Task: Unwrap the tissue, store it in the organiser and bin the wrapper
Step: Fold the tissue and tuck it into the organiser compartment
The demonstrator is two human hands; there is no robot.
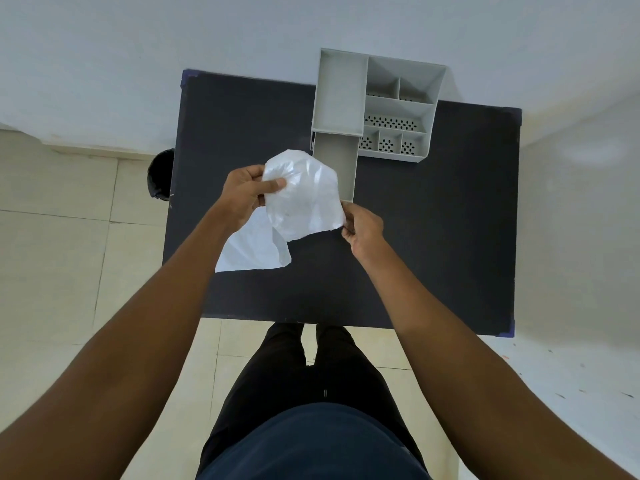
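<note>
Above black table, left hand and right hand pinch opposite edges of the wrapper between them.

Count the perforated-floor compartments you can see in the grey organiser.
6: two at the organiser's far right, one wide in the middle, three small nearest the person. Walls may hide other perforations.

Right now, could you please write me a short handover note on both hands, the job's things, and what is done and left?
Left hand: pinching the upper left of the white bundle, held above the table.
Right hand: pinching the bundle's lower right corner.
A loose white flap hangs below the left hand; I cannot tell tissue from wrapper.
Organiser: at the table's far edge, no tissue seen in it.
Bin: on the floor left of the table.
Done: unwrapping seems under way.
Left: finish unwrapping, store tissue, bin wrapper.
</note>
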